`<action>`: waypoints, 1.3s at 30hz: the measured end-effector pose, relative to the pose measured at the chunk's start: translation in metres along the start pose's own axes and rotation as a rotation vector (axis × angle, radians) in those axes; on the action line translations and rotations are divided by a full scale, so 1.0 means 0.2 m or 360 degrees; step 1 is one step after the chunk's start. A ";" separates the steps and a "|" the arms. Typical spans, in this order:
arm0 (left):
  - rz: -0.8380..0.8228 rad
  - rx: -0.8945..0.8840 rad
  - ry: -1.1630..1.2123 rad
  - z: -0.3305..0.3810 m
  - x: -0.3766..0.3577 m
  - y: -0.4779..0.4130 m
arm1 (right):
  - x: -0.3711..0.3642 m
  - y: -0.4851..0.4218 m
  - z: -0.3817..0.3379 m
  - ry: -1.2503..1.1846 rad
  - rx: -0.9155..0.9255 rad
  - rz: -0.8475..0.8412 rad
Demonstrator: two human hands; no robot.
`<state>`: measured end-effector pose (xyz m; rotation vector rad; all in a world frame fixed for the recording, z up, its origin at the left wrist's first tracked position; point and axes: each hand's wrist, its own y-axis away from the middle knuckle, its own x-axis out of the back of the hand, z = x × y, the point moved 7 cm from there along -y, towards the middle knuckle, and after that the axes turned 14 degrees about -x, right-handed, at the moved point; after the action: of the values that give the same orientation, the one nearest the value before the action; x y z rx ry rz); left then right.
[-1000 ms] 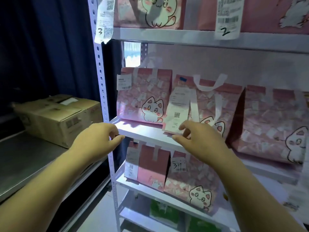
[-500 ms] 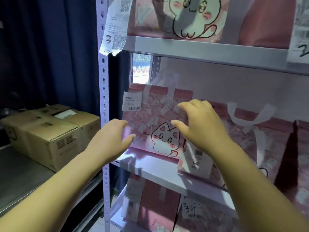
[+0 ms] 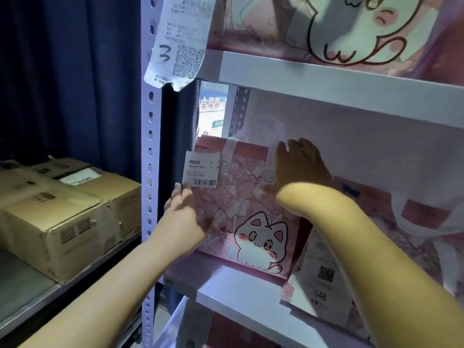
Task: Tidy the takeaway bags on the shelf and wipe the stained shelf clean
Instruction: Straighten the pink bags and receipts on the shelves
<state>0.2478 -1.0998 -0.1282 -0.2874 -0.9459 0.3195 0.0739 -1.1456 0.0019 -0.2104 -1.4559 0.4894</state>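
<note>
A pink takeaway bag (image 3: 241, 197) with a white cat drawing and a white barcode label stands at the left end of the middle shelf (image 3: 238, 290). My left hand (image 3: 183, 217) presses against its left side, fingers up by the label. My right hand (image 3: 298, 164) lies on its upper right corner, fingers spread over the top edge. A second pink bag (image 3: 391, 247) with white handles and a receipt marked 046 leans against it on the right.
A white perforated upright (image 3: 150, 172) runs down the shelf's left edge. A receipt marked 3 (image 3: 179, 41) hangs from the upper shelf (image 3: 326, 76), which holds more cat bags. Cardboard boxes (image 3: 62, 212) sit on a grey table at left. A lower shelf holds more bags.
The camera has come closer to the middle shelf. Both hands moved forward from the shelf's front edge onto the left cat bag, one on each side.
</note>
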 end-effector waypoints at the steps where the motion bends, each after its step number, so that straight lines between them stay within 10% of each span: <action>1: -0.0009 -0.0009 0.0021 0.00 -0.01 -0.01 | -0.01 -0.02 0.00 0.0006 -0.0022 -0.0016; 29: -0.0041 -0.0223 -0.0016 0.07 0.09 0.10 | 0.08 0.08 0.03 -0.0399 -0.0246 0.0103; 39: 0.0091 -0.0767 0.0059 0.35 0.16 0.16 | 0.11 0.50 0.24 -0.0688 -0.0300 0.0442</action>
<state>0.2034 -1.0504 -0.0776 -0.7597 -0.9713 0.1335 0.0090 -1.0541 -0.0149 -0.4839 -1.9101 0.6499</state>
